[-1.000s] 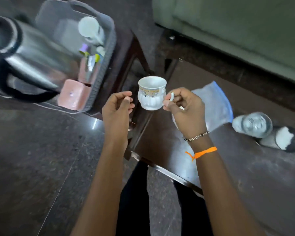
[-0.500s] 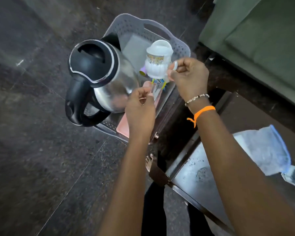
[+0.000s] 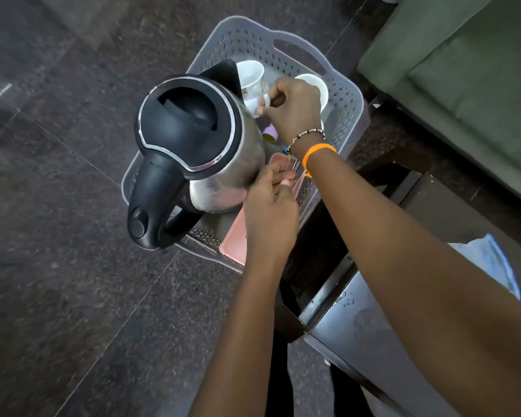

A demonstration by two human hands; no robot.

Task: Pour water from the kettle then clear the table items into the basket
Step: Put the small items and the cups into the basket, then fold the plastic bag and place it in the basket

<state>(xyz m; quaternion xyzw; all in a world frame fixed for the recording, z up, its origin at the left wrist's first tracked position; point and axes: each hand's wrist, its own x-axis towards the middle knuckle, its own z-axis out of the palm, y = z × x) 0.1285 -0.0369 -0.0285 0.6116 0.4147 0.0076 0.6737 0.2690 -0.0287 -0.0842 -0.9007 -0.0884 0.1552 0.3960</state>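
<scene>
I judge clearing nearly done: my right hand (image 3: 294, 108) pinches a cup (image 3: 251, 82) by its handle, low inside the basket (image 3: 346, 94), not yet let go. The kettle (image 3: 193, 139) already stands in the basket, just left of that hand, crowding the spot. Another cup (image 3: 316, 85) lies behind it. My left hand (image 3: 271, 206), fingers loosely curled, touches the kettle's side. A cloth (image 3: 491, 257) remains on the counter (image 3: 373, 332).

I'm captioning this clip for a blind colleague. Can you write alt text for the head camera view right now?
Seen from above, a person's right hand holds a white teacup by its handle inside a grey perforated basket on the dark floor, beside a steel kettle with a black lid. The left hand hovers by the kettle over a pink item.
</scene>
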